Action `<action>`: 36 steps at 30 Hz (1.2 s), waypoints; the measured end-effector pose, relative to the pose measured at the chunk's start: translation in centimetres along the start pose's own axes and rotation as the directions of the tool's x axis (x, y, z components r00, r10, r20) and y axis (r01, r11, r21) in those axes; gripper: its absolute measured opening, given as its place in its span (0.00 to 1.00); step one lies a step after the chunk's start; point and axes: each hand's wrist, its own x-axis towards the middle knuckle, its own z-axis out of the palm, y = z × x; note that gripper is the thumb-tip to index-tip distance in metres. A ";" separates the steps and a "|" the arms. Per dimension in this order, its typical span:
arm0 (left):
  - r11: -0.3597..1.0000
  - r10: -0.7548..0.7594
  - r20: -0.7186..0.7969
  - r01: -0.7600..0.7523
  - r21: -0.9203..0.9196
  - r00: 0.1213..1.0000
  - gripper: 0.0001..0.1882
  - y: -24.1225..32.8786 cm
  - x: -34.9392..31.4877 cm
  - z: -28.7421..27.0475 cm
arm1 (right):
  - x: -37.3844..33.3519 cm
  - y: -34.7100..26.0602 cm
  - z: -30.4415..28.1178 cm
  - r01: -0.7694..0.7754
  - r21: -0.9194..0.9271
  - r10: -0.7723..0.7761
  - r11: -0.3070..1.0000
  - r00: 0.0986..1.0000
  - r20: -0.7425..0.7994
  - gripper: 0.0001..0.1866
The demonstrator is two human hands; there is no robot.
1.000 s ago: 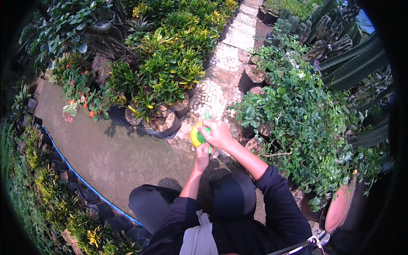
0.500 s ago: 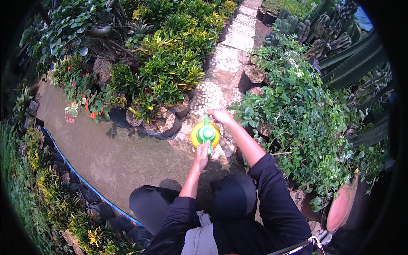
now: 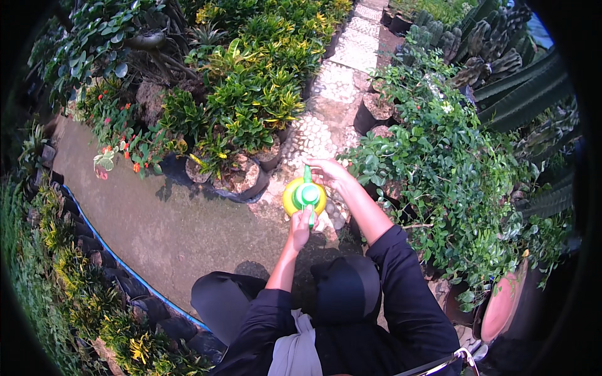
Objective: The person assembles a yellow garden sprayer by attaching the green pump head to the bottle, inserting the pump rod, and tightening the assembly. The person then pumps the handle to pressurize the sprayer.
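Note:
In front of my knees is a pump sprayer (image 3: 290,198) with a round yellow tank and a green top, seen from above. My left hand (image 3: 301,227) is closed round its green handle on the near side, the thumb lying on top. The green nozzle (image 3: 307,172) points away from me. My right hand (image 3: 332,173) comes in from the right, its fingertips closed on the nozzle's end. The sprayer hides part of the left fingers, and its underside does not show.
Potted yellow-green shrubs (image 3: 257,94) stand ahead and left. A leafy bush (image 3: 433,163) and cacti (image 3: 527,81) crowd the right. A pebbled path (image 3: 335,84) runs away ahead. Along the left, a blue hose (image 3: 119,260) borders the concrete floor (image 3: 169,225). A terracotta pot (image 3: 505,301) is at lower right.
The sprayer and both hands have shifted very slightly to the right. My right fingers have changed position a little at the nozzle, while the left grip looks the same.

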 end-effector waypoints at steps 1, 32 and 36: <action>1.000 0.008 0.001 -0.008 0.013 1.000 0.24 -0.1 0.0 -0.3 | -0.8 -0.3 0.7 0.015 0.060 -0.017 0.998 1.000 0.025 0.12; 1.000 0.022 -0.004 -0.022 -0.013 1.000 0.23 -0.1 -0.1 0.1 | -1.0 -0.5 0.0 -0.038 0.028 0.034 0.999 0.993 0.113 0.12; 0.999 0.028 0.000 -0.028 -0.040 1.000 0.23 -0.2 -0.2 0.2 | -0.1 -0.5 0.4 0.015 -0.097 -0.017 0.995 1.000 -0.026 0.10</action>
